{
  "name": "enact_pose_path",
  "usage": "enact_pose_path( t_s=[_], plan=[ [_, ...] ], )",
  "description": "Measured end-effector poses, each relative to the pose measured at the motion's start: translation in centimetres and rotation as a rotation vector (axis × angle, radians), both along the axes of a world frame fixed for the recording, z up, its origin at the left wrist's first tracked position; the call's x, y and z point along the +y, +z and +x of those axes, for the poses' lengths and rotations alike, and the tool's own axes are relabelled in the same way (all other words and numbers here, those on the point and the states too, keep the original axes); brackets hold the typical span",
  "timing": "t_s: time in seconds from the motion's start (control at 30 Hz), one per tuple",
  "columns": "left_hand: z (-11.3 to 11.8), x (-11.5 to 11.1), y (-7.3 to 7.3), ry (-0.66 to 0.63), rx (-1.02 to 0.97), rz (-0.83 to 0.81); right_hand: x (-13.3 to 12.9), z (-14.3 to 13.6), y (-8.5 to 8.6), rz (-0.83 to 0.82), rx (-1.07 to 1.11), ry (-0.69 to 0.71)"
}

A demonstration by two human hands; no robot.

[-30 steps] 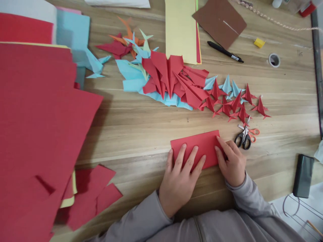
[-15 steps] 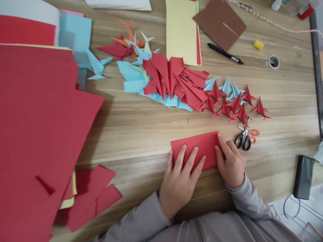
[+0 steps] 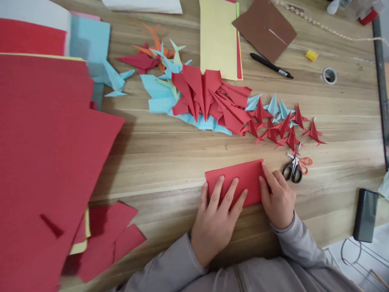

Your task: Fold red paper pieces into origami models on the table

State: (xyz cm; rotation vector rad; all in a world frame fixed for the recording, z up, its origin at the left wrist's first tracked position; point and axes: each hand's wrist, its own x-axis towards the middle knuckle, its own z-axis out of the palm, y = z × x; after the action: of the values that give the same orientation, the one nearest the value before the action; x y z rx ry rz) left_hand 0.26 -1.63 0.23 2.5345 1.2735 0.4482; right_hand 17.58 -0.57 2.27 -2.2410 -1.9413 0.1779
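A folded sheet of red paper (image 3: 234,170) lies flat on the wooden table in front of me, its top edge sloping up to the right. My left hand (image 3: 217,213) rests flat on its left part, fingers spread, covering the lower left corner. At the right edge is my right hand (image 3: 277,194). Its index fingertip touches the upper right corner, and the thumb tip sits lower on the same edge, apart from it. The other right fingers are curled. Black-handled scissors (image 3: 292,167) and orange-handled scissors (image 3: 305,164) lie just beyond the right hand.
Folded red paper planes (image 3: 203,91) lie piled beyond the sheet, beside several small red and blue folded pieces (image 3: 284,123). Large red sheets (image 3: 45,154) cover the left side. Further back are yellow paper (image 3: 218,38), a black pen (image 3: 271,65) and a tape roll (image 3: 329,75).
Both hands and the folded red paper keep the same position. Only the whole view has shifted very slightly.
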Motion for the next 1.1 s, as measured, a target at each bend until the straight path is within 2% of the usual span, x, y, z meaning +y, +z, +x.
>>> enact_pose_path(
  t_s=[0.3, 1.1],
  plan=[
    [0.06, 0.02, 0.04, 0.001, -0.004, -0.006, 0.10, -0.09, 0.00, -0.019, -0.010, -0.014],
    [0.13, 0.01, 0.09, -0.007, 0.027, 0.008, 0.21, 0.01, -0.16, -0.007, -0.208, 0.026]
  ],
)
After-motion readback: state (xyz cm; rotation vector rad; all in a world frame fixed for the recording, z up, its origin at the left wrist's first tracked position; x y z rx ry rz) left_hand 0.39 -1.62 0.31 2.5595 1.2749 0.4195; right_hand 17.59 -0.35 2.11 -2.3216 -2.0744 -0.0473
